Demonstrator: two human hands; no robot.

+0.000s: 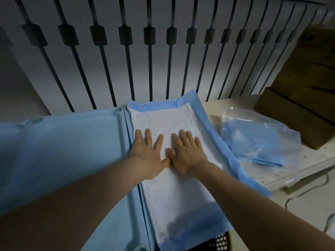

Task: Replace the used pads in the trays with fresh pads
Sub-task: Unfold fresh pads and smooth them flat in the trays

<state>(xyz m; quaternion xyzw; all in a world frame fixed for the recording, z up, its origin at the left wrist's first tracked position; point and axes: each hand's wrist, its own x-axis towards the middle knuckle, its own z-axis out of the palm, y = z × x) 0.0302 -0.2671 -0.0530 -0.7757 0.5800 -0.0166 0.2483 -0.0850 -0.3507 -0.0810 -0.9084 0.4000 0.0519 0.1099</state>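
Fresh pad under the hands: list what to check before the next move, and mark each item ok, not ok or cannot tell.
1. Left hand and right hand flat on the pad, fingers straight: ok.
2. Pad's left edge along the tray ridge: ok, it looks lined up.
3. Far blue border flat: not ok, it is folded over.
4. Right border seated inside the tray: cannot tell, the pad hides the rim there.
5. Left tray padded: not ok, bare plastic shows.
6. Spare pads at hand: ok, the bag of pads lies on the table to the right.
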